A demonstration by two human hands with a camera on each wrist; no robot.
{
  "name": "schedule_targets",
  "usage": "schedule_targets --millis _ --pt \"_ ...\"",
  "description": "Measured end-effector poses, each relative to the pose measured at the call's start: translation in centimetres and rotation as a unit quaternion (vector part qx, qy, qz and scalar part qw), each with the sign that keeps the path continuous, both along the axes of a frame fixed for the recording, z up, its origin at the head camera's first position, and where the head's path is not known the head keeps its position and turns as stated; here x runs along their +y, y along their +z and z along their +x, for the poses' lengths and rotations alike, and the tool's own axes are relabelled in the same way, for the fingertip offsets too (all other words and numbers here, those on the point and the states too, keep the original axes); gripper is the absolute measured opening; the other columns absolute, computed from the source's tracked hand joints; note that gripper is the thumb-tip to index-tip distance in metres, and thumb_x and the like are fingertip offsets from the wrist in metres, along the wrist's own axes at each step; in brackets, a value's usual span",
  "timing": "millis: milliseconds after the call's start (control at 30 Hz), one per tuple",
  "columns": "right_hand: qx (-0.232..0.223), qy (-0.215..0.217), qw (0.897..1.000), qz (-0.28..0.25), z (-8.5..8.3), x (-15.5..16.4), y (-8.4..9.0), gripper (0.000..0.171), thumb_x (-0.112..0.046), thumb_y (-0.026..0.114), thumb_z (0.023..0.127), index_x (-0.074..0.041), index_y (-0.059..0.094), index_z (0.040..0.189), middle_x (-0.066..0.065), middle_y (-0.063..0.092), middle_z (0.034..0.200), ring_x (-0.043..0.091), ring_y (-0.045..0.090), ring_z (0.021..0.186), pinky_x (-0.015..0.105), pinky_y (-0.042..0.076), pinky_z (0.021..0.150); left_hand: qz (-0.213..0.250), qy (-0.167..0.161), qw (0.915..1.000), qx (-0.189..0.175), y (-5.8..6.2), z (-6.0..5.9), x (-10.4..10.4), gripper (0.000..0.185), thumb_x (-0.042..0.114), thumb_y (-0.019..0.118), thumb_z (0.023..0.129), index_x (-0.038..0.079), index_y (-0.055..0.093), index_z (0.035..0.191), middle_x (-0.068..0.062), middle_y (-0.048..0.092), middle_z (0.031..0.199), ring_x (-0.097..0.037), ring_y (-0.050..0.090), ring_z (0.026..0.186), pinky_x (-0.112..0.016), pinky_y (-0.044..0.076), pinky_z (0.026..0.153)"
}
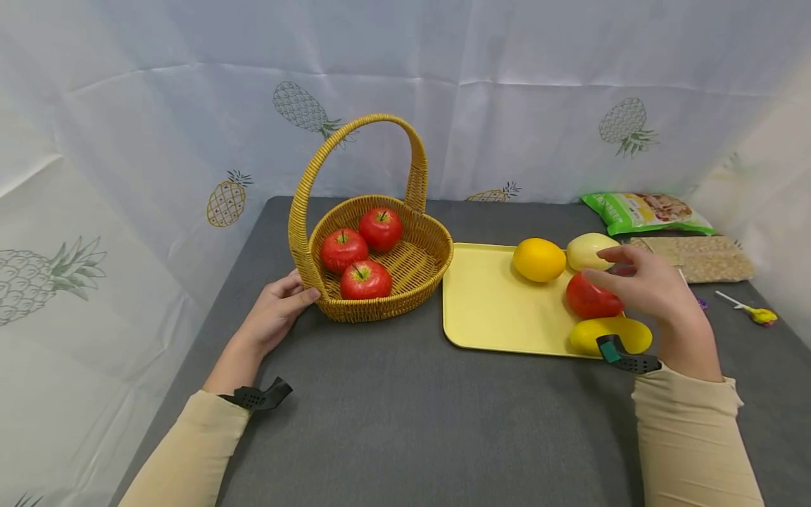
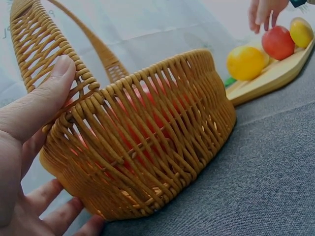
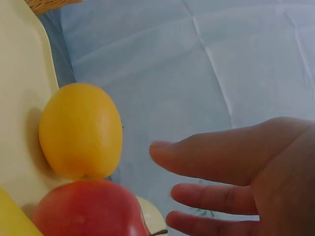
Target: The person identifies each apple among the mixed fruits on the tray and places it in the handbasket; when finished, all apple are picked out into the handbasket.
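Note:
My left hand (image 1: pixel 277 312) holds the left side of a woven wicker basket (image 1: pixel 374 311), thumb on the handle's base and fingers against the wall, as the left wrist view shows. Three red apples (image 1: pixel 344 250) lie inside it. Over the right end of a yellow tray (image 1: pixel 488 310) hovers my right hand (image 1: pixel 655 282), fingers loosely bent and nothing between them. Just below it is a red fruit (image 1: pixel 591 297) with a dark stem. Around that lie an orange-yellow fruit (image 1: pixel 538 260), a pale yellow fruit (image 1: pixel 586 250) and a long yellow fruit (image 1: pixel 608 334).
Behind the tray's right end lies a green snack bag (image 1: pixel 652 213), with a clear packet of grainy bits (image 1: pixel 709 259) in front of it. A lollipop (image 1: pixel 757 315) sits farther right. White curtains with pineapple prints enclose the grey table (image 1: pixel 412 415).

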State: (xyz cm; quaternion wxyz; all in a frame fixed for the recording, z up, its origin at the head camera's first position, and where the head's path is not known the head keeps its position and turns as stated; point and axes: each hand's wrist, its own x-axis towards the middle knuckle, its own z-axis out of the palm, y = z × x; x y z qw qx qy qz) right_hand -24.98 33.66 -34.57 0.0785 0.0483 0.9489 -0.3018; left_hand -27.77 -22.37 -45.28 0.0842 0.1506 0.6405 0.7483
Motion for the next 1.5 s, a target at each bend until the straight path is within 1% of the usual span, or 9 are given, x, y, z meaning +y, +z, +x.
schedule_targets --millis 233,400,533,633,767,967,1067,1300,1500 --pt "-0.045 -0.005 0.998 0.031 -0.4 0.8 -0.2 0.112 -0.069 0.062 0.092 0.016 0.023 0.153 0.041 0.031 0.149 0.056 0.038 0.127 0.068 0.043 0.099 0.001 0.001 1.0000 -0.001 0.1 0.0 0.0 0.024 0.004 0.064 0.102 0.007 0.071 0.124 -0.019 0.018 0.167 -0.027 0.014 0.154 -0.022 0.044 0.102" --pt "-0.062 0.004 0.997 0.054 -0.8 1.1 -0.4 0.114 -0.073 0.060 0.091 0.019 0.027 0.149 0.044 0.032 0.144 0.057 0.040 0.123 0.069 0.043 0.095 0.005 0.004 1.0000 0.003 0.1 0.0 -0.1 0.022 0.004 0.064 0.102 0.005 0.072 0.122 -0.019 0.017 0.167 -0.028 0.011 0.155 -0.022 0.045 0.102" --pt "-0.073 0.012 0.995 0.069 -1.0 1.2 -0.7 0.108 -0.072 0.061 0.091 0.018 0.035 0.144 0.039 0.044 0.131 0.048 0.051 0.106 0.055 0.051 0.081 0.005 0.005 1.0000 0.005 0.2 0.0 -0.1 0.022 0.004 0.064 0.102 0.004 0.071 0.123 -0.018 0.018 0.168 -0.027 0.010 0.155 -0.022 0.044 0.103" --pt "-0.074 0.019 0.994 0.075 -1.1 1.4 -0.9 0.106 -0.072 0.062 0.090 0.018 0.039 0.140 0.035 0.051 0.121 0.040 0.056 0.095 0.044 0.052 0.074 0.004 0.005 1.0000 0.006 0.2 0.0 -0.1 0.023 0.004 0.064 0.102 0.004 0.070 0.124 -0.018 0.018 0.167 -0.028 0.012 0.155 -0.022 0.045 0.103" --pt "-0.075 0.024 0.994 0.078 -1.1 1.5 -1.1 0.108 -0.073 0.063 0.089 0.019 0.040 0.140 0.035 0.053 0.120 0.039 0.057 0.093 0.042 0.051 0.072 0.004 0.003 1.0000 0.006 0.2 0.0 -0.1 0.024 0.004 0.064 0.102 0.003 0.070 0.125 -0.018 0.017 0.168 -0.028 0.011 0.155 -0.022 0.045 0.102" --pt "-0.095 0.024 0.993 0.073 -0.9 1.7 -1.2 0.114 -0.073 0.063 0.089 0.020 0.030 0.146 0.041 0.045 0.130 0.047 0.052 0.104 0.050 0.051 0.078 0.001 0.001 1.0000 0.005 0.1 0.0 -0.1 0.027 0.005 0.064 0.102 -0.003 0.066 0.127 -0.017 0.017 0.168 -0.028 0.011 0.155 -0.023 0.045 0.103" --pt "-0.100 0.025 0.992 0.067 -0.7 1.6 -1.3 0.116 -0.072 0.063 0.089 0.021 0.027 0.148 0.041 0.043 0.133 0.050 0.050 0.107 0.052 0.050 0.080 -0.002 -0.001 1.0000 0.003 0.0 0.0 -0.1 0.028 0.005 0.064 0.102 -0.005 0.065 0.128 -0.015 0.014 0.169 -0.028 0.007 0.156 -0.022 0.044 0.103" --pt "-0.093 0.011 0.995 0.023 -0.5 0.9 -1.2 0.118 -0.071 0.069 0.086 0.015 0.021 0.152 0.037 0.042 0.135 0.046 0.049 0.108 0.046 0.051 0.080 -0.003 -0.001 1.0000 -0.002 0.0 0.0 -0.2 0.027 0.006 0.065 0.102 -0.005 0.066 0.127 -0.014 0.016 0.169 -0.026 0.006 0.156 -0.022 0.044 0.103" --pt "-0.059 0.006 0.998 -0.007 -0.2 0.3 -0.8 0.114 -0.068 0.072 0.086 0.011 0.023 0.152 0.033 0.043 0.136 0.044 0.050 0.111 0.042 0.052 0.080 -0.010 -0.005 0.9999 -0.003 0.0 0.1 -0.2 0.030 0.007 0.064 0.103 -0.005 0.064 0.130 -0.013 0.012 0.170 -0.026 0.005 0.156 -0.021 0.044 0.103"
